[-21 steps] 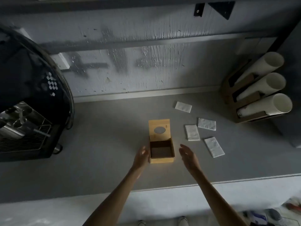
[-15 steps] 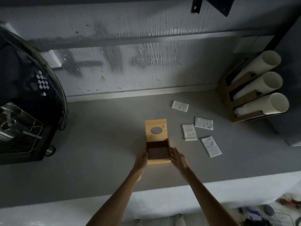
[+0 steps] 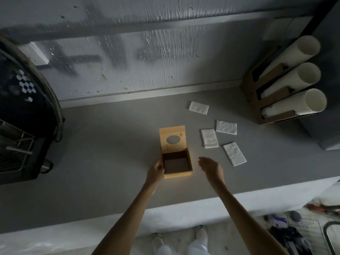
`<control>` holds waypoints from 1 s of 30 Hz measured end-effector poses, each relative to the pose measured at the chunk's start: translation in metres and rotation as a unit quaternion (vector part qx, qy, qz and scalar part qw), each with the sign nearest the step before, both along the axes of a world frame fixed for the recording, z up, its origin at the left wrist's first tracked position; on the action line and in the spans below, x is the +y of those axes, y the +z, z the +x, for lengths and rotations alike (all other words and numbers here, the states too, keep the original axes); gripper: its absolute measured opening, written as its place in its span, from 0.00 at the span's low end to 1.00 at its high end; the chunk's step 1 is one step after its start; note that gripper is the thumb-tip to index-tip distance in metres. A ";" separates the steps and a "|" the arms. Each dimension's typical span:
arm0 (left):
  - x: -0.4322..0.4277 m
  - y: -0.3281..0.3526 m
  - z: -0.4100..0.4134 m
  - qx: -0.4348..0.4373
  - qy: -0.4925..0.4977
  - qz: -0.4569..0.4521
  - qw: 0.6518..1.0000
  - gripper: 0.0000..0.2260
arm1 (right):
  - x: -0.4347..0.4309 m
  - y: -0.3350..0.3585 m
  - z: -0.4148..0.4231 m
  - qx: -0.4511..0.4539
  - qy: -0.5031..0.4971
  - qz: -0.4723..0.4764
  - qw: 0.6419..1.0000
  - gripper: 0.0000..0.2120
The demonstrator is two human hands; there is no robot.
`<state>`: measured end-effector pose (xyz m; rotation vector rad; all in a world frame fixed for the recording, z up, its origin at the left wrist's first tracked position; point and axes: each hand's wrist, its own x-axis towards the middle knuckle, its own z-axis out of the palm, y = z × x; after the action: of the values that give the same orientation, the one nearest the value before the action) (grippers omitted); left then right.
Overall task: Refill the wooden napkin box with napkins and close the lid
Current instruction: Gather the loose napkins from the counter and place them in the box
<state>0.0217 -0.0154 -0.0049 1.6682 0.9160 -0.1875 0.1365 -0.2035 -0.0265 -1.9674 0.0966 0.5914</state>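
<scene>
Wooden napkin box (image 3: 177,163) mid-counter (image 3: 103,153), empty, lid (image 3: 172,139) flipped back flat; left hand (image 3: 155,173) grips box's left wall; right hand (image 3: 211,168) just right of box, fingers loose, empty; four napkins (image 3: 209,138) scattered right of box

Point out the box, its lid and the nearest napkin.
box (image 3: 177,175): head view, front wall.
lid (image 3: 173,132): head view, wood above the oval hole.
nearest napkin (image 3: 235,153): head view, middle of its top.
</scene>
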 end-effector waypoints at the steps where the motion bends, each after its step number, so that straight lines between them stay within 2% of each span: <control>1: 0.001 0.004 0.004 0.009 -0.012 0.003 1.000 0.12 | -0.010 0.002 0.011 -0.047 -0.029 -0.050 0.997 0.10; 5: 0.001 0.010 0.019 0.052 -0.012 0.018 0.998 0.18 | -0.054 0.003 0.065 -0.098 -0.118 -0.190 0.970 0.10; 7: -0.002 0.004 0.024 0.059 -0.005 0.043 0.997 0.22 | -0.070 -0.002 0.092 -0.111 -0.137 -0.228 0.958 0.11; 13: -0.008 -0.016 0.027 0.076 0.019 0.116 0.990 0.22 | -0.086 -0.032 0.129 -0.101 -0.126 -0.288 0.944 0.09; 17: -0.012 -0.016 0.028 0.077 0.008 0.154 0.985 0.21 | -0.086 -0.040 0.131 -0.077 -0.096 -0.326 0.937 0.11; 25: -0.016 -0.008 0.029 0.089 0.001 0.170 0.981 0.21 | -0.090 -0.039 0.141 0.004 -0.063 -0.297 0.953 0.12; 30: -0.017 -0.001 0.030 0.093 0.000 0.161 0.983 0.21 | -0.091 -0.031 0.143 -0.011 -0.045 -0.174 0.984 0.09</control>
<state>0.0518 -0.0323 -0.0062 1.9733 1.1331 -0.2050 0.2792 -0.2949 -0.0577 -2.2928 0.2914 0.5189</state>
